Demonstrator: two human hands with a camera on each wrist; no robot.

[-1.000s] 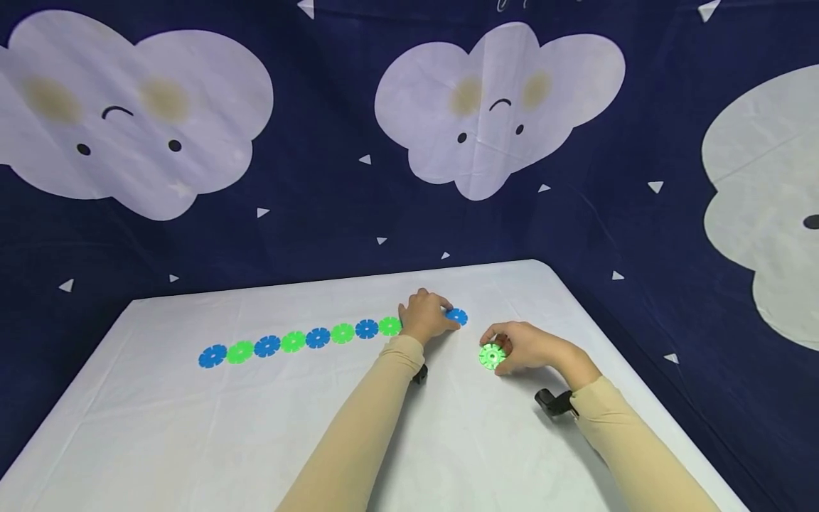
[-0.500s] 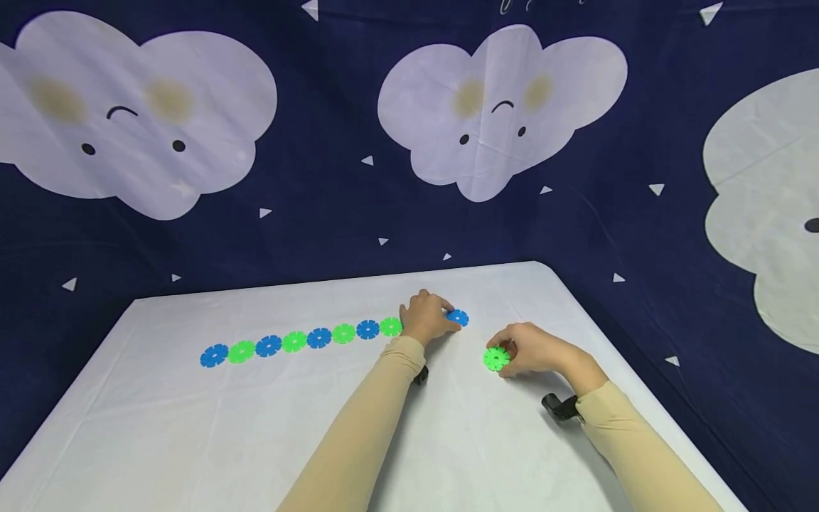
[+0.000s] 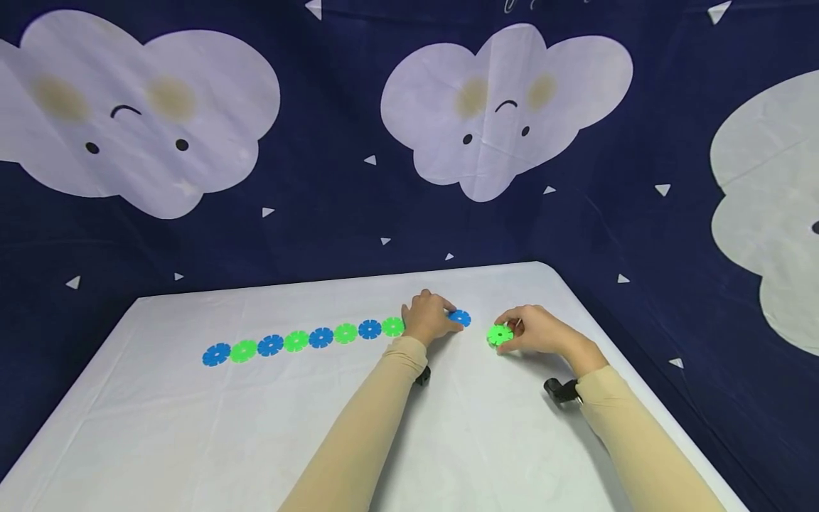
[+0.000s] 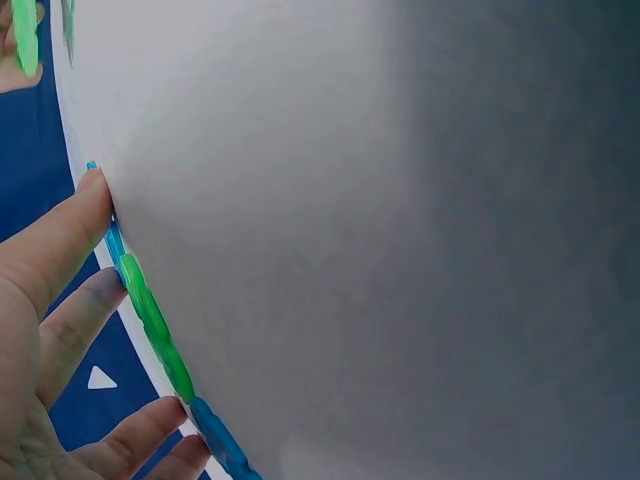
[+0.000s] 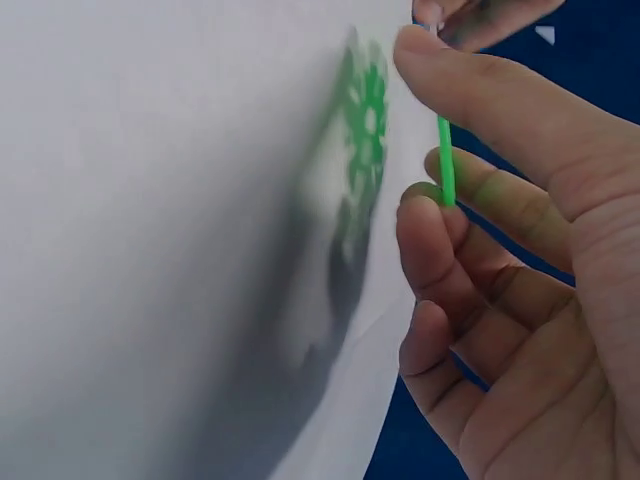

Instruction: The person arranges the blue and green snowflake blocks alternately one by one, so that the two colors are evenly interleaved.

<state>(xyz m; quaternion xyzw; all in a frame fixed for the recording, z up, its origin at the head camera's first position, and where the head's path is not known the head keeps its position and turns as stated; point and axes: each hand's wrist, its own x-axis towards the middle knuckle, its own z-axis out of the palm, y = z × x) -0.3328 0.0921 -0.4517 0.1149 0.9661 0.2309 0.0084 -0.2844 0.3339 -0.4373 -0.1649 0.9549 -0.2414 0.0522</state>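
Observation:
A row of notched plastic snowflake discs, alternating blue and green, runs across the white table. At its right end lies a blue snowflake disc (image 3: 462, 318). My left hand (image 3: 425, 318) rests there, thumb and index finger at that disc's edges, its other fingers spread over the row. It hides part of the row, though the left wrist view shows a green disc (image 4: 155, 330) under the fingers. To the right, my right hand (image 3: 537, 329) pinches a green snowflake disc (image 3: 500, 336) between thumb and fingers. In the right wrist view this green disc (image 5: 447, 165) appears edge-on, above the table.
The leftmost blue disc (image 3: 217, 355) marks the row's other end. The white-covered table (image 3: 256, 434) ends at a far edge and a right edge. Behind it hangs a dark blue cloth (image 3: 333, 235) printed with clouds. A small black wrist device (image 3: 559, 391) sits below my right hand.
My right hand has moved away from me, carrying the green snowflake disc closer to level with the row's end. My left hand keeps its place on the blue disc.

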